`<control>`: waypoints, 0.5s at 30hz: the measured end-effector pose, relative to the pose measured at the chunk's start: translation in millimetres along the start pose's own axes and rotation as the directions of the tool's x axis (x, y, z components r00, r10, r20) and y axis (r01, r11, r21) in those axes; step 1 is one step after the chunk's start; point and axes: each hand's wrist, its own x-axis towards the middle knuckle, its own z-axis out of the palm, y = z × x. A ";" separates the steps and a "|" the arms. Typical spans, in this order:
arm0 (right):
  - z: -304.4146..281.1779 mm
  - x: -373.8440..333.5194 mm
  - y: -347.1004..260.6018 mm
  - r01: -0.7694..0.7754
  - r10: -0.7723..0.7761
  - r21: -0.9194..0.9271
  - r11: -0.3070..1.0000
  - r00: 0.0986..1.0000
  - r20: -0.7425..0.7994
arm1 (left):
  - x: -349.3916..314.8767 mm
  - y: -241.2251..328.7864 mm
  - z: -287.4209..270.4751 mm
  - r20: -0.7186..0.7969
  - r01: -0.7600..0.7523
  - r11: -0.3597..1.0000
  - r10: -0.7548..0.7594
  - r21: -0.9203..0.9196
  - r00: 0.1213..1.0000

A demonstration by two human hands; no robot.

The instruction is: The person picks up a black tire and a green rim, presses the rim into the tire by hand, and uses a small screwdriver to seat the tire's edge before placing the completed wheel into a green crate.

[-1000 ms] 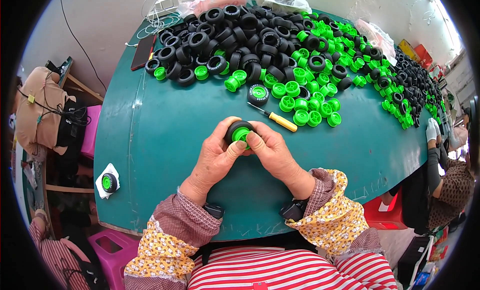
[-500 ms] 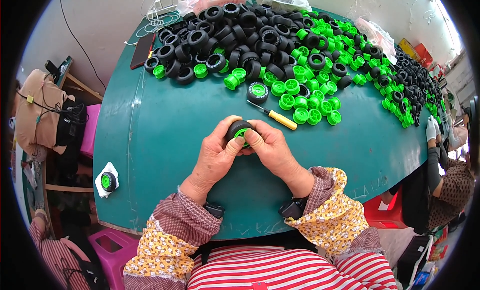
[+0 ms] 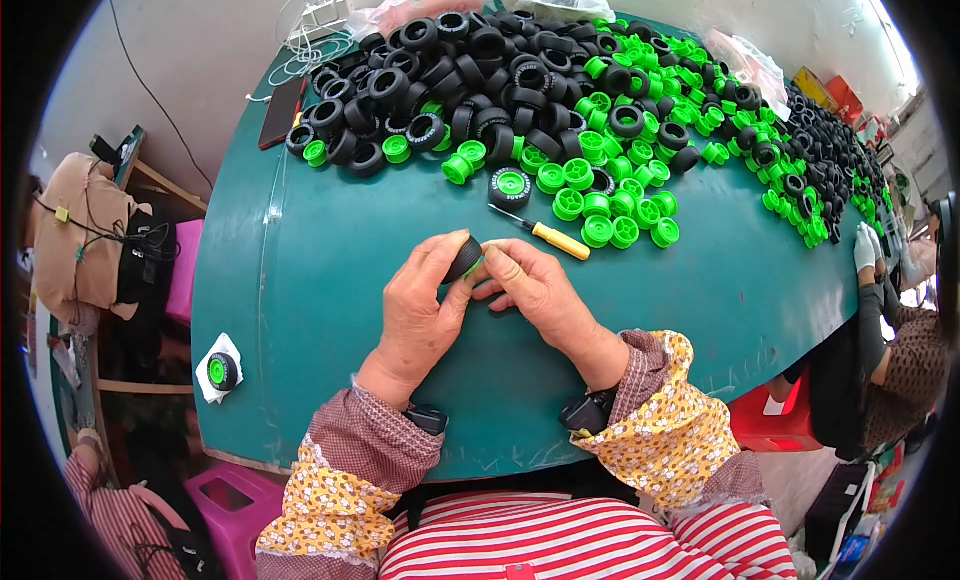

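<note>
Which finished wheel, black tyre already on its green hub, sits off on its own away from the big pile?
The wheel at the table's near-left edge, lying flat on a white scrap. Another finished wheel lies by the pile beside the screwdriver.

Even, bright daylight lit the scene; soft shadows lay under the hands (image 3: 480, 300). Fisheye distortion bent the table (image 3: 300, 280) edges; black vignette ringed the corners.
</note>
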 end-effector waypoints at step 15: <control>-3.2 -0.7 0.5 0.033 -0.044 0.148 0.988 0.996 0.073 | 1.3 1.0 -2.3 0.326 0.522 0.510 -0.426 -0.684 0.844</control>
